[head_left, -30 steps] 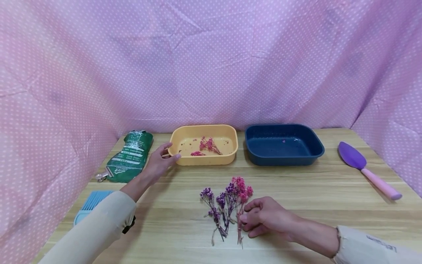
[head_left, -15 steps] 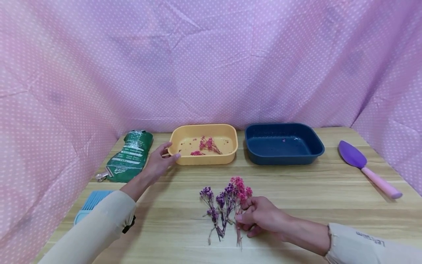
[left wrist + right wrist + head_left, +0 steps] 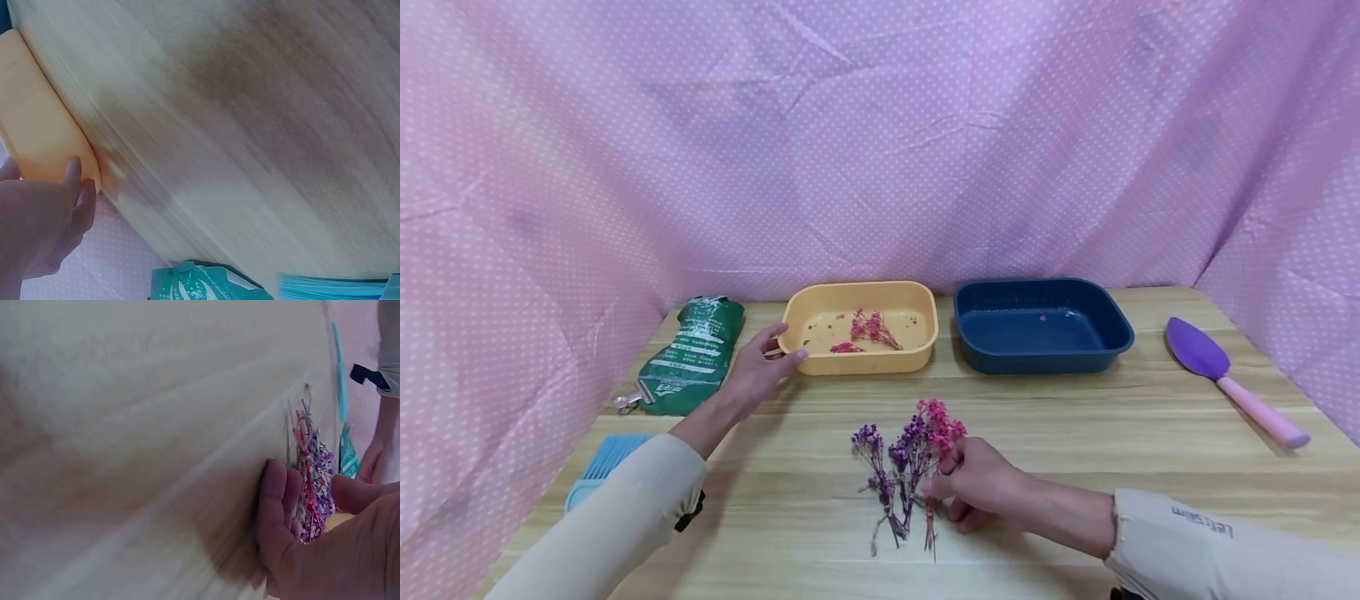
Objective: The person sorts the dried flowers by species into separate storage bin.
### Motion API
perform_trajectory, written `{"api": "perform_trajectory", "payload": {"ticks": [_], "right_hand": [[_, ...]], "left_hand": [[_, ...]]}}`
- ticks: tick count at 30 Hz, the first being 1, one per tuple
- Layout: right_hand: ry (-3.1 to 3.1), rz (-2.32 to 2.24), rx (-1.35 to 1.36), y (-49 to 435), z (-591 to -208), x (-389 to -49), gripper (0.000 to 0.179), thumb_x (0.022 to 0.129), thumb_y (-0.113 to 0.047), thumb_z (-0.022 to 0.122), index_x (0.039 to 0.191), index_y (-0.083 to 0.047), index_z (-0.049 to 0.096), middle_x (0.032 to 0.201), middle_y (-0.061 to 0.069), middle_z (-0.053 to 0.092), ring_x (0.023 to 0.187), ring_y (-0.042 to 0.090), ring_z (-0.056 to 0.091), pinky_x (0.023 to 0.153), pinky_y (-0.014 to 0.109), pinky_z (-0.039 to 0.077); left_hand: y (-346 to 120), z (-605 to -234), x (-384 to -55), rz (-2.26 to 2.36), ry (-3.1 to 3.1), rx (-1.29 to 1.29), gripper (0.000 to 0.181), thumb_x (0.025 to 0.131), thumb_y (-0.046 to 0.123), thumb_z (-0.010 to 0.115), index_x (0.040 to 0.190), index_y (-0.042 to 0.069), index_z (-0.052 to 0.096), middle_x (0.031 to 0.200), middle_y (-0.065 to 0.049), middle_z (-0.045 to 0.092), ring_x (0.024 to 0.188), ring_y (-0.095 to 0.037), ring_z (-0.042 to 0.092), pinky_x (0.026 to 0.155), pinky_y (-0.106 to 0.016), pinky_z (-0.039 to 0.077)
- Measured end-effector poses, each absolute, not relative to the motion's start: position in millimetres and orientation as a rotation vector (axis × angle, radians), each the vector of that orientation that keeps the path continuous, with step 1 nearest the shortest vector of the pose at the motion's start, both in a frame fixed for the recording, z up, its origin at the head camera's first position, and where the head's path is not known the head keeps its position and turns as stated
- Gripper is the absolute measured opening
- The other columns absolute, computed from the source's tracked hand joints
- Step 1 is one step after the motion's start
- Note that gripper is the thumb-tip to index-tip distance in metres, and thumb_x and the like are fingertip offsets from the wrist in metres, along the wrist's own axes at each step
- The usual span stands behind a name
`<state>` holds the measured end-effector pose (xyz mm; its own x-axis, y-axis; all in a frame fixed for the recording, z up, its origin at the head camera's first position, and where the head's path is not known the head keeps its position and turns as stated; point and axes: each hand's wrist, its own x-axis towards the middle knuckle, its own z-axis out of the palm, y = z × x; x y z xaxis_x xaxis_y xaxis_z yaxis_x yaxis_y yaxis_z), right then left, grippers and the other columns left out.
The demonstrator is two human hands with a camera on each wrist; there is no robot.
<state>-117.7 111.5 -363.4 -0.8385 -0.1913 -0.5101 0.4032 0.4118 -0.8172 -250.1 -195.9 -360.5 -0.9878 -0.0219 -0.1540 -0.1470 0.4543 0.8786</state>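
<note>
My left hand point(image 3: 758, 364) grips the front left corner of a yellow tub point(image 3: 872, 363), thumb at the front wall and fingers at the left side. Sprigs of pink dried flowers point(image 3: 874, 327) and small crumbs lie inside that tub. My right hand point(image 3: 988, 482) holds a small tied bunch of pink dried flowers point(image 3: 942, 427), thumb and fingers on either side of its stems; part of the stems is hidden by the fingers. Close against it on the left lie bunches of purple dried flowers point(image 3: 868, 443) on the table. In the right wrist view the tied stems point(image 3: 303, 434) stick out past the fingers.
A navy tub point(image 3: 1043, 363) with a pink speck inside stands right of the yellow one. At the right lies a purple spade with a pink handle point(image 3: 1262, 412). A green bag point(image 3: 696, 354) with a metal clip and a light blue brush point(image 3: 613, 458) lie at the left.
My right hand has moved slightly left and closed in around the pink bunch, which has shifted left toward the purple flowers. My left hand stays on the yellow tub.
</note>
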Motion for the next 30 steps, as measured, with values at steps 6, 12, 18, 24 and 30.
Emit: {"api": "perform_trajectory", "payload": {"ticks": [6, 12, 18, 24, 30], "right_hand": [[2.304, -1.329, 0.027, 105, -367, -120, 0.033, 0.085, -0.021, 0.074, 0.086, -0.005, 0.046, 0.058, 0.008, 0.054, 0.046, 0.016, 0.049, 0.038, 0.029, 0.047], [2.342, -1.309, -0.044, 108, -371, -119, 0.024, 0.086, -0.006, 0.070, 0.085, -0.004, 0.046, 0.059, 0.009, 0.057, 0.043, 0.016, 0.051, 0.039, 0.031, 0.050], [2.533, -1.177, -0.224, 112, -371, -119, 0.020, 0.080, 0.003, 0.069, 0.079, -0.005, 0.051, 0.065, 0.006, 0.055, 0.053, 0.016, 0.052, 0.046, 0.028, 0.047], [2.677, -0.980, -0.429, 118, -371, -120, 0.021, 0.077, -0.003, 0.075, 0.077, -0.008, 0.054, 0.069, 0.000, 0.051, 0.063, 0.016, 0.048, 0.054, 0.028, 0.040], [2.588, -1.122, -0.493, 131, -367, -126, 0.015, 0.076, 0.005, 0.072, 0.075, -0.006, 0.061, 0.066, 0.000, 0.056, 0.061, 0.014, 0.051, 0.053, 0.025, 0.044]], "left_hand": [[-197, -361, -250, 1.590, 2.572, -0.135, 0.073, 0.092, 0.030, 0.066, 0.151, 0.010, 0.026, 0.147, -0.022, 0.034, 0.130, -0.035, 0.041, 0.103, -0.041, 0.044], [-197, -361, -251, 1.580, 2.576, -0.130, 0.073, 0.092, 0.030, 0.066, 0.151, 0.010, 0.027, 0.148, -0.022, 0.034, 0.131, -0.035, 0.041, 0.104, -0.041, 0.043], [-198, -360, -250, 1.550, 2.586, -0.134, 0.073, 0.093, 0.031, 0.065, 0.151, 0.011, 0.027, 0.148, -0.021, 0.033, 0.132, -0.036, 0.040, 0.104, -0.042, 0.043], [-199, -360, -250, 1.531, 2.603, -0.122, 0.074, 0.093, 0.031, 0.065, 0.152, 0.010, 0.025, 0.149, -0.022, 0.033, 0.133, -0.036, 0.039, 0.104, -0.042, 0.043], [-198, -362, -251, 1.544, 2.597, -0.126, 0.076, 0.092, 0.033, 0.066, 0.152, 0.011, 0.025, 0.149, -0.021, 0.033, 0.132, -0.036, 0.040, 0.104, -0.041, 0.043]]}}
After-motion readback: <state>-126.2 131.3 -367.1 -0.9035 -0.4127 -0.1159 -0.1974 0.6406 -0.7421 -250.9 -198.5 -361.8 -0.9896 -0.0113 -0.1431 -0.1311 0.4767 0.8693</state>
